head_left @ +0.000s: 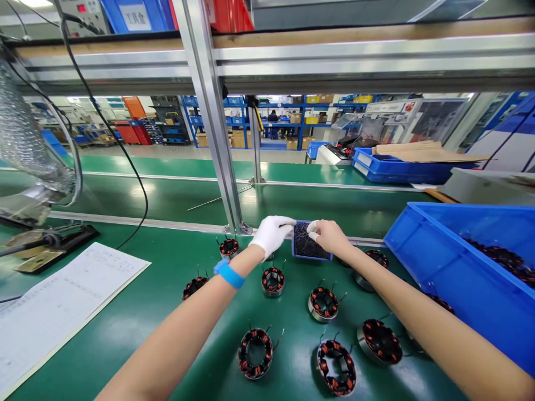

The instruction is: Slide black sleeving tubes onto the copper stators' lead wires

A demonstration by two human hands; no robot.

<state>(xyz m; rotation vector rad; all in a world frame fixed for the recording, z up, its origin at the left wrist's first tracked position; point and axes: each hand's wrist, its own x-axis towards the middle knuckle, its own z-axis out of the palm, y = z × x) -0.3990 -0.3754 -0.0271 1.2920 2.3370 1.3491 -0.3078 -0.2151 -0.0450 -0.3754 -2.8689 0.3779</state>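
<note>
My left hand, in a white glove with a blue band on the wrist, has its fingers bent together at the left rim of a small blue box. Whether something is between its fingertips is hidden. Thin black pieces fill that box. Over its right side, my right hand is closed in a pinch, with white covers on the fingertips; what it pinches is too small to make out. Nearer to me stand several stator rings with copper windings and upright wire ends, such as one below my left hand and another at the front.
On the right a large blue bin holds more rings. Paper sheets lie at left, beside a black-based device and a foil duct. A metal post rises behind my hands, under a crossbeam.
</note>
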